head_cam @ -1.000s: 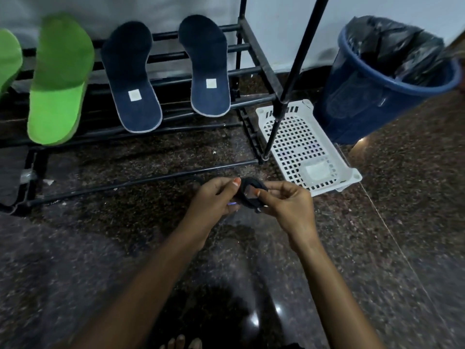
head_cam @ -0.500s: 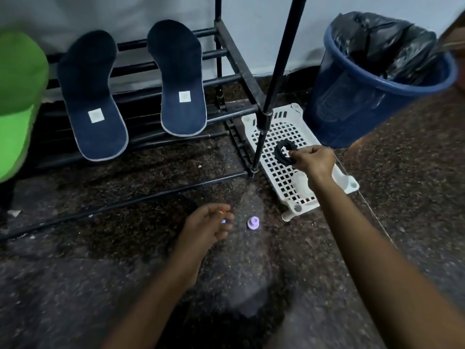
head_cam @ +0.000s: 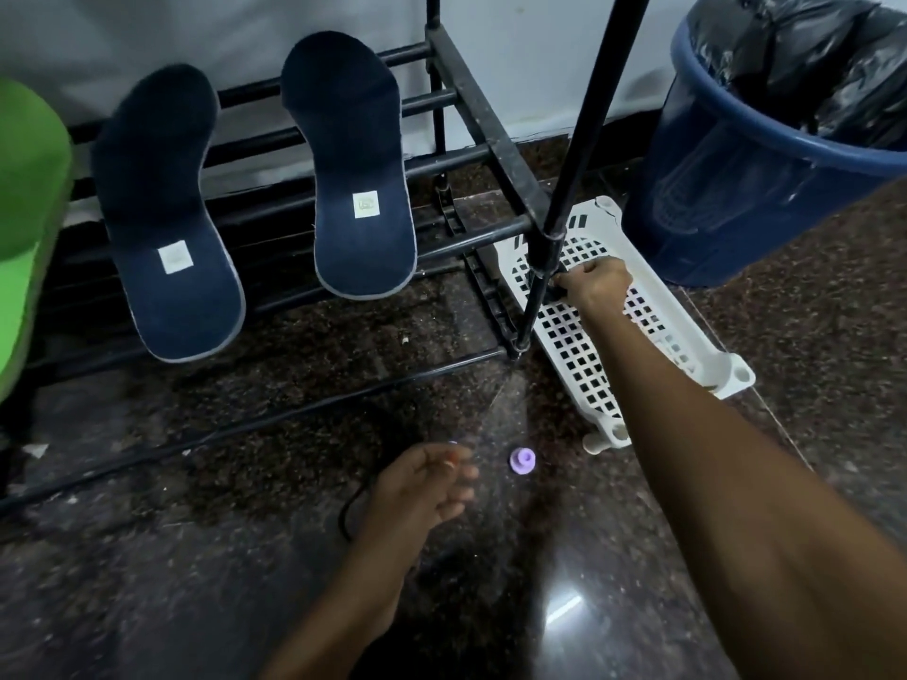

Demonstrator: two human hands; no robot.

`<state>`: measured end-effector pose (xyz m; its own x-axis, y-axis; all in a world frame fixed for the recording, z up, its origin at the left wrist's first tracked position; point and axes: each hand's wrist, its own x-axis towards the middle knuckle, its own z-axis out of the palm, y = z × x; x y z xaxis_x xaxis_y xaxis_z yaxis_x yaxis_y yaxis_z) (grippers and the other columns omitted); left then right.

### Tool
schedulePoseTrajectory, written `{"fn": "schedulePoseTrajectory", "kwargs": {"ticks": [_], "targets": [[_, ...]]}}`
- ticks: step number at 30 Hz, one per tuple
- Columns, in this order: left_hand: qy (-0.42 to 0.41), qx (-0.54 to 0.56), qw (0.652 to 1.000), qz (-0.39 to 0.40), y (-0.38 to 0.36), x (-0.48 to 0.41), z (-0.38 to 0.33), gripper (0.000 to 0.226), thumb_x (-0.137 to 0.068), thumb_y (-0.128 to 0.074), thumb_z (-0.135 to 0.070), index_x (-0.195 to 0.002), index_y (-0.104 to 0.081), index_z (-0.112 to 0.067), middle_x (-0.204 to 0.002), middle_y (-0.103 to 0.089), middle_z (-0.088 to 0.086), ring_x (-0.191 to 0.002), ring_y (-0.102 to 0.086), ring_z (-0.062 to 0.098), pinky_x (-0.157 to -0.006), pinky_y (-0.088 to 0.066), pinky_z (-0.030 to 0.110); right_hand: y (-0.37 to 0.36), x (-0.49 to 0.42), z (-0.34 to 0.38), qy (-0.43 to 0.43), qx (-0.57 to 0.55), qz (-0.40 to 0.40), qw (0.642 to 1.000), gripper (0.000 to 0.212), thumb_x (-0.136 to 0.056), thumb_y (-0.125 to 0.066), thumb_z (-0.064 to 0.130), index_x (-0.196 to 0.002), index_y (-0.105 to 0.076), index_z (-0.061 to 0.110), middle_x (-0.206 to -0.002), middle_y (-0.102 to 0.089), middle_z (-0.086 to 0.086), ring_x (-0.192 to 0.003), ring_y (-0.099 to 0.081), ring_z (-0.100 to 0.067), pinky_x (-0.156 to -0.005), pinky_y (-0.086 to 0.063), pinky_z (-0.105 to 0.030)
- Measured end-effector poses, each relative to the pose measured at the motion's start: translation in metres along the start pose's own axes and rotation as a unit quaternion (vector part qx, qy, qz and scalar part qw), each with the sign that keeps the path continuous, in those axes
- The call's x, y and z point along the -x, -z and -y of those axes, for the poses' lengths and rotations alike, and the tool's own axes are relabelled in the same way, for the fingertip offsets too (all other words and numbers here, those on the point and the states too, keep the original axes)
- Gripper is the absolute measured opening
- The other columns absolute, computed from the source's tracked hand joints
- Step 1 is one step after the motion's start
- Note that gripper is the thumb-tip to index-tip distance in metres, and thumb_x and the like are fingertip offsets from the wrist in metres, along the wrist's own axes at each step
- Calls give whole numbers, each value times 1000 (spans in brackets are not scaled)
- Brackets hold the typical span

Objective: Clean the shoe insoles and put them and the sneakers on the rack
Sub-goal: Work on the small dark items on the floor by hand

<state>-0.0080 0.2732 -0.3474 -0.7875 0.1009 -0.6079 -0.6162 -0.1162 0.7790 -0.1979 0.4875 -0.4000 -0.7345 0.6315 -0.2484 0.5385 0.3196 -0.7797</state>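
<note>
The two navy insoles lay on the black rack [head_cam: 471,154], up and to the left of both hands. One insole [head_cam: 167,223] was further left, the other [head_cam: 353,174] nearer the rack's end post [head_cam: 579,154]. Each ran lengthwise from the wall towards the person, heel end hanging over the front rail. A green insole [head_cam: 24,228] showed at the far left edge. I could see no sneakers.

The hands were well apart. The right hand [head_cam: 596,287] was stretched out over the white perforated basket [head_cam: 576,350] on the floor, just beside the post. Its fingers pinched a small dark thing [head_cam: 557,287], half hidden behind the post. The left hand [head_cam: 422,488] hovered low over the dark floor near a purple cap [head_cam: 522,461], fingers loosely curled. Whether it held the tiny purple speck at its fingertips I could not tell.

To my eye the left hand was the nearer one to the insoles. Any reach for them would go forward and leftward, taking the overhanging heel.
</note>
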Motion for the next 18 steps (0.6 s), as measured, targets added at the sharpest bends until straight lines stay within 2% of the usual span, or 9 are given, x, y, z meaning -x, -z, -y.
{"fn": "schedulePoseTrajectory", "kwargs": {"ticks": [2, 4, 7, 9, 11, 13, 18], "targets": [[-5, 2, 1000, -3, 0, 0, -2, 21, -95, -44, -3, -87, -63, -10, -72, -67, -3, -61, -60, 5, -58, -48, 11, -3, -2, -1, -5, 2, 5, 1000, 18, -83, -61, 4, -69, -50, 10, -72, -58, -9, -67, -62, -20, -56, -55, -25], [-8, 0, 1000, -1, -2, 0, -3, 21, -95, -44, -3, -88, -63, -10, -74, -66, -2, -63, -59, 6, -59, -48, 11, -3, -2, 0, -10, 2, 15, 1000, 19, -83, -60, 2, -69, -49, 10, -65, -51, -3, -59, -55, -15, -43, -47, -17], [-2, -9, 1000, 0, -2, -1, -2, 24, -95, -43, -3, -86, -63, -12, -70, -67, -5, -62, -60, 4, -58, -48, 11, -2, -3, 0, -8, 20, 20, 1000, 28, -82, -61, 3, -62, -44, 12, -65, -49, -2, -62, -53, -14, -50, -45, -21], [0, -11, 1000, -3, -2, -1, -1, 24, -96, -43, -3, -85, -63, -13, -72, -67, -4, -64, -60, 6, -58, -49, 10, -2, -4, -1, -3, 20, 26, 999, 29, -81, -64, 4, -62, -45, 13, -72, -56, -7, -69, -60, -19, -61, -54, -31], [-3, -10, 1000, -5, -2, -1, -1, 23, -96, -44, -4, -86, -63, -12, -74, -67, -3, -67, -59, 9, -58, -49, 10, -1, -2, -2, -2, 14, 36, 999, 28, -79, -68, 5, -62, -47, 12, -75, -58, -9, -71, -61, -21, -71, -56, -38], [-4, -7, 1000, -4, -2, -1, -1, 23, -96, -44, -4, -87, -63, -12, -74, -67, -3, -67, -59, 9, -58, -49, 10, 0, 0, -3, 3, 3, 47, 999, 26, -78, -69, 5, -63, -48, 13, -70, -56, -5, -64, -58, -17, -72, -55, -38], [-8, -11, 1000, -1, -3, 2, -3, 22, -96, -43, -4, -90, -63, -11, -78, -66, -1, -69, -58, 9, -60, -47, 10, 6, 4, -3, -5, -23, 45, 999, 25, -78, -71, 10, -67, -48, 15, -71, -58, -2, -54, -56, -13, -66, -53, -35]]}}
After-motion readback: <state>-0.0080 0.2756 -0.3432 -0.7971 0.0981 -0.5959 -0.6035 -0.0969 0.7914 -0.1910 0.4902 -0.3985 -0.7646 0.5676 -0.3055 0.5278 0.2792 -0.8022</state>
